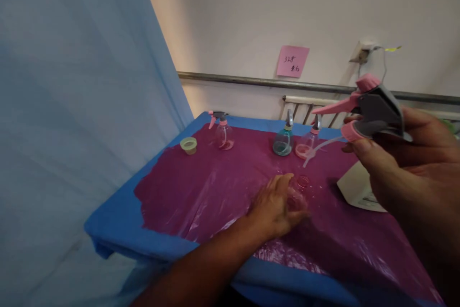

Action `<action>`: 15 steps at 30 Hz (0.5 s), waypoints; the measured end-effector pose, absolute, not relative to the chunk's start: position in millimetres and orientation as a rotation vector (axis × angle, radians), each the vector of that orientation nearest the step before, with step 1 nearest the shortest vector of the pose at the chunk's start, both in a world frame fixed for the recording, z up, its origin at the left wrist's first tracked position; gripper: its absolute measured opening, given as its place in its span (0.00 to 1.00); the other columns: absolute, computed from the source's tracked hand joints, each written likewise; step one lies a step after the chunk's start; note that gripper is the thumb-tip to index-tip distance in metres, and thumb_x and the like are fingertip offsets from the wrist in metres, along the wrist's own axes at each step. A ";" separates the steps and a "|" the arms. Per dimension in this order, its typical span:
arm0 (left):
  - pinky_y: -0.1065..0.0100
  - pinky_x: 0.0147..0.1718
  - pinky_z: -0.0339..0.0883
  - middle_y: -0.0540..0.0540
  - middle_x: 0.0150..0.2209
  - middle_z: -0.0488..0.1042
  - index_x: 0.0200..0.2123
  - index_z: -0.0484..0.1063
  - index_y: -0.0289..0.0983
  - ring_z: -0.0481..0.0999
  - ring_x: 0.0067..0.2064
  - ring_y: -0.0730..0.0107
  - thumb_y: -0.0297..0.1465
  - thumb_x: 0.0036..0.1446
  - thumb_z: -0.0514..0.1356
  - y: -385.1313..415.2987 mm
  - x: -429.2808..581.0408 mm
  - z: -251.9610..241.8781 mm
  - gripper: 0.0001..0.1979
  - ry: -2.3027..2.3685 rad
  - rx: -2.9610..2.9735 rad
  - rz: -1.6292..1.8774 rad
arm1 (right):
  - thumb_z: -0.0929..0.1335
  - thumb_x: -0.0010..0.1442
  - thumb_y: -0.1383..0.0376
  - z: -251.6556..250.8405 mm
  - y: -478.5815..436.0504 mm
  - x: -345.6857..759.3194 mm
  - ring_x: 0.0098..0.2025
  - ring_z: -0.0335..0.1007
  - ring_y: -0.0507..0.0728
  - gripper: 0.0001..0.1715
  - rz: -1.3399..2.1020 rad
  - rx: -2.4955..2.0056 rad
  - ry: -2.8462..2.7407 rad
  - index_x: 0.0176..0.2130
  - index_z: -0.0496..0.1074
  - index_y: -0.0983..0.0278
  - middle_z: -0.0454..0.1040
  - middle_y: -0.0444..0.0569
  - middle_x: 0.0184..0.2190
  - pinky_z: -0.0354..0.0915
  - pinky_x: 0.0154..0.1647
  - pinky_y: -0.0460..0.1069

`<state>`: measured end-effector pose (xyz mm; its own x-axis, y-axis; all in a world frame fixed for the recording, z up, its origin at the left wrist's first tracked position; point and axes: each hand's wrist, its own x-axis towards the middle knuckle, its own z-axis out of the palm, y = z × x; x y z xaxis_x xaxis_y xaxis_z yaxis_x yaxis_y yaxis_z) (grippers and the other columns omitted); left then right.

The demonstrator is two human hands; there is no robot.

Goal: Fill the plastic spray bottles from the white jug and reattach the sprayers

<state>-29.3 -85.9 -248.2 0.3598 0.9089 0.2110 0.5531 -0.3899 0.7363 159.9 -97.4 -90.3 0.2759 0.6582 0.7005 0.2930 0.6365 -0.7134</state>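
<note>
My right hand [406,168], raised at the right, grips a pink and grey spray nozzle [377,106] by its pink collar. From the collar a clear dip tube [321,145] hangs down to the left. Low over the table, my left hand [276,206] has its fingers wrapped round a clear pinkish bottle [299,194]. The bottle's open neck shows at the top, without a nozzle on it; the fingers cover part of its body.
Behind stand a teal spray bottle [283,145] and a pink spray bottle [305,148]. Another pink spray bottle [224,138] is beside a pale green cup [189,145]. A cream box-shaped object [359,189] sits under my right hand. Purple plastic sheet [172,192] covers the blue table; a blue curtain [79,82] hangs left.
</note>
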 end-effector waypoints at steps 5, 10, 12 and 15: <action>0.34 0.72 0.66 0.35 0.71 0.71 0.77 0.58 0.44 0.72 0.72 0.34 0.46 0.57 0.76 -91.2 -25.5 -254.5 0.51 1.236 2.105 0.923 | 0.76 0.67 0.63 -95.6 -54.4 140.6 0.41 0.82 0.59 0.20 0.139 -0.883 -1.784 0.58 0.82 0.54 0.85 0.47 0.46 0.77 0.45 0.58; 0.32 0.65 0.75 0.36 0.65 0.77 0.73 0.66 0.43 0.76 0.66 0.28 0.40 0.51 0.74 -92.7 -20.9 -248.8 0.46 1.221 2.018 0.917 | 0.70 0.62 0.72 -127.1 -0.6 84.0 0.48 0.80 0.62 0.21 0.194 -0.643 -2.333 0.54 0.79 0.58 0.83 0.50 0.47 0.75 0.51 0.58; 0.32 0.65 0.75 0.37 0.65 0.78 0.70 0.71 0.44 0.75 0.67 0.25 0.39 0.49 0.73 -91.9 -20.6 -248.5 0.43 1.186 2.012 0.935 | 0.69 0.61 0.74 -140.5 7.6 52.5 0.50 0.78 0.63 0.22 0.189 -0.554 -2.562 0.52 0.78 0.60 0.82 0.53 0.48 0.74 0.53 0.58; 0.35 0.64 0.77 0.40 0.60 0.83 0.62 0.79 0.46 0.75 0.68 0.26 0.37 0.49 0.71 -89.9 -20.1 -254.6 0.33 1.115 2.036 0.993 | 0.69 0.64 0.75 -151.6 4.6 5.7 0.48 0.77 0.61 0.18 0.109 -0.431 -2.905 0.52 0.77 0.63 0.80 0.55 0.49 0.72 0.47 0.54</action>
<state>-20.1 -89.9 -254.6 0.3651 0.8740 0.3207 0.4189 -0.4619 0.7818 5.7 4.6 -151.6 -0.9369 0.2946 0.1882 0.2797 0.9546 -0.1023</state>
